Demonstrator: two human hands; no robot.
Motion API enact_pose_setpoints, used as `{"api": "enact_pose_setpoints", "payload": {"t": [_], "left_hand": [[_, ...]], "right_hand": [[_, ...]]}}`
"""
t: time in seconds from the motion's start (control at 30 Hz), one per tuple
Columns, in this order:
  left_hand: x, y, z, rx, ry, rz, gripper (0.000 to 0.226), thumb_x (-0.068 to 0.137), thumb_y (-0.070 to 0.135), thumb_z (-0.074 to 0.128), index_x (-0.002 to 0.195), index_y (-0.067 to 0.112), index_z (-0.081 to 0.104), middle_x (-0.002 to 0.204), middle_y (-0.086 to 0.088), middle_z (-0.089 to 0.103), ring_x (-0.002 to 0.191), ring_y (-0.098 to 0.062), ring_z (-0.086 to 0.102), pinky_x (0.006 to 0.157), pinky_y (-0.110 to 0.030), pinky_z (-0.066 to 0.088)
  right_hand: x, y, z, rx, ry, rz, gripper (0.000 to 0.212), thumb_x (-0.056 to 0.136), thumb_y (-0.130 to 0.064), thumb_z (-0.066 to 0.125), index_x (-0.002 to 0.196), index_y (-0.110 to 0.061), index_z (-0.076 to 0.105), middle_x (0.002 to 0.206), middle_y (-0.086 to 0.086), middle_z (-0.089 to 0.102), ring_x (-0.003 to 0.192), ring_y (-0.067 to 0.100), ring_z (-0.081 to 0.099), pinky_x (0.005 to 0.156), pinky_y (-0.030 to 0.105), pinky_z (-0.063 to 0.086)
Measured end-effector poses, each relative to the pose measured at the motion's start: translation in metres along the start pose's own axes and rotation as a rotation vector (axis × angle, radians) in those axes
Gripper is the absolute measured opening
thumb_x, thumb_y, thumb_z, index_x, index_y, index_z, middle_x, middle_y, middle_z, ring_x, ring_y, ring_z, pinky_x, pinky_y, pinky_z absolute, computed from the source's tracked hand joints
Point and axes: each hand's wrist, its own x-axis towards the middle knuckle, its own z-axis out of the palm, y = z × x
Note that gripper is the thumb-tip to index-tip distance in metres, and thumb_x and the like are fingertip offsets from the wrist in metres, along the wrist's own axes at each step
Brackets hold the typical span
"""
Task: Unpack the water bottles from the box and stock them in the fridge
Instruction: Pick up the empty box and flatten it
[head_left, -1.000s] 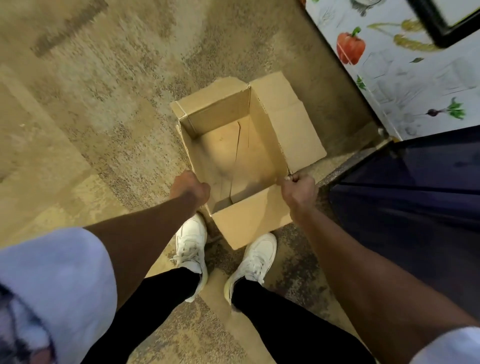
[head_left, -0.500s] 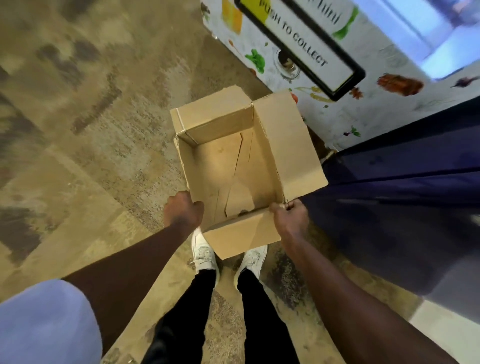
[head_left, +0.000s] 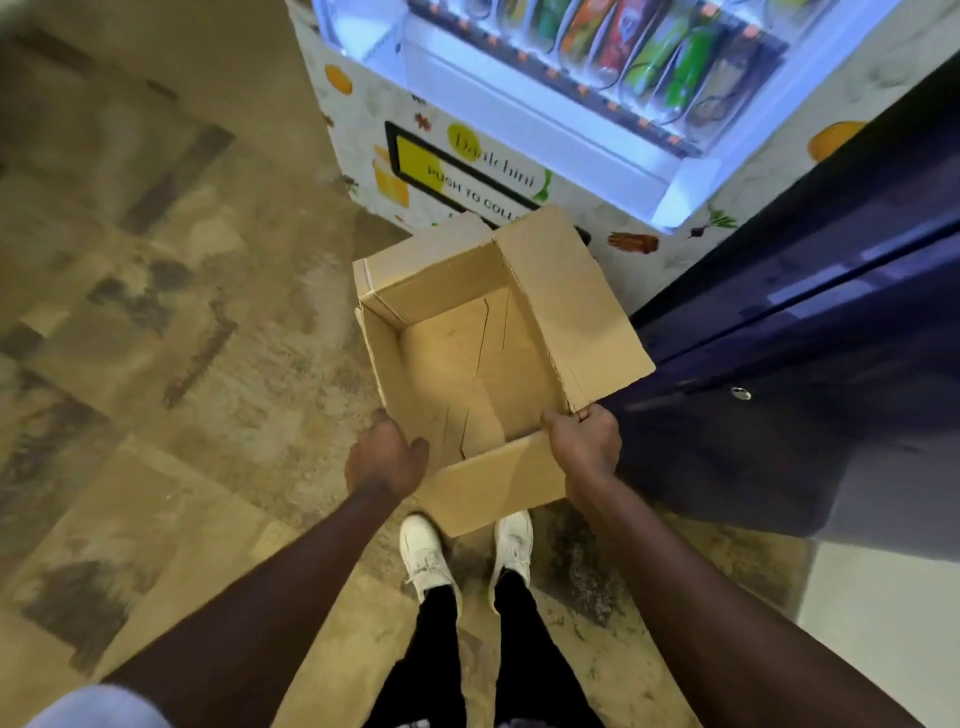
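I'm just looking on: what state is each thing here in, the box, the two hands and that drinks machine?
cardboard box: open on top, flaps folded out, empty, held by both hands.
left hand: grips the box's near left edge.
right hand: grips the box's near right corner.
drinks machine: lit inside, drinks lined up on a shelf.

box (head_left: 457, 374): we see it open, flaps out, bare cardboard bottom, held above white shoes (head_left: 427, 557)
left hand (head_left: 387, 458): grips near-left wall
right hand (head_left: 584, 441): grips near-right corner
fridge (head_left: 498, 124): lit, drinks (head_left: 649, 57) shelved, just behind box
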Motion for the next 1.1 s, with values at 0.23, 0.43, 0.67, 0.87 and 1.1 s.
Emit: {"api": "enact_pose_setpoints", "payload": {"t": [0.23, 0.43, 0.67, 0.87, 1.1], "left_hand": [[-0.041, 0.014, -0.030, 0.033, 0.002, 0.128, 0.052, 0.093, 0.034, 0.069, 0.130, 0.003, 0.051, 0.120, -0.023, 0.070, 0.108, -0.046, 0.067, 0.086, -0.047, 0.057], [-0.074, 0.034, -0.041, 0.193, 0.021, 0.286, 0.086, 0.098, 0.046, 0.065, 0.156, -0.002, 0.023, 0.152, -0.027, 0.049, 0.138, -0.043, 0.050, 0.109, -0.051, 0.047], [-0.133, 0.098, -0.032, 0.042, -0.009, 0.586, 0.082, 0.100, 0.072, 0.047, 0.145, 0.003, 0.054, 0.167, -0.022, 0.031, 0.158, -0.036, 0.023, 0.122, -0.053, 0.033], [-0.196, 0.145, -0.022, -0.568, -0.574, 0.526, 0.095, 0.070, 0.098, 0.057, 0.132, 0.026, 0.062, 0.116, 0.009, 0.075, 0.104, 0.000, 0.070, 0.086, -0.020, 0.054], [-0.240, 0.132, 0.008, -0.720, -0.574, 0.518, 0.079, 0.066, 0.032, 0.102, 0.131, 0.019, 0.058, 0.117, 0.006, 0.078, 0.109, -0.012, 0.074, 0.086, -0.029, 0.062]], "right_hand": [[-0.046, -0.011, -0.047, 0.070, 0.063, 0.013, 0.025, 0.077, -0.038, 0.082, 0.086, -0.025, 0.063, 0.084, -0.005, 0.069, 0.076, 0.018, 0.067, 0.073, 0.039, 0.060], [-0.080, -0.008, -0.079, 0.164, 0.128, 0.068, 0.027, 0.077, -0.038, 0.080, 0.085, -0.022, 0.060, 0.085, -0.002, 0.066, 0.076, 0.019, 0.063, 0.066, 0.034, 0.052], [-0.122, 0.006, -0.112, 0.132, 0.202, 0.039, 0.029, 0.075, -0.036, 0.081, 0.075, -0.023, 0.055, 0.077, -0.002, 0.064, 0.070, 0.019, 0.061, 0.060, 0.033, 0.048], [-0.157, 0.034, -0.131, -0.013, 0.238, -0.155, 0.019, 0.084, -0.032, 0.073, 0.078, -0.026, 0.056, 0.075, -0.009, 0.064, 0.071, 0.014, 0.062, 0.066, 0.040, 0.056], [-0.183, 0.092, -0.159, -0.149, 0.179, -0.385, 0.033, 0.092, -0.024, 0.071, 0.124, -0.015, 0.067, 0.111, 0.002, 0.077, 0.101, 0.024, 0.073, 0.084, 0.038, 0.058]]}}
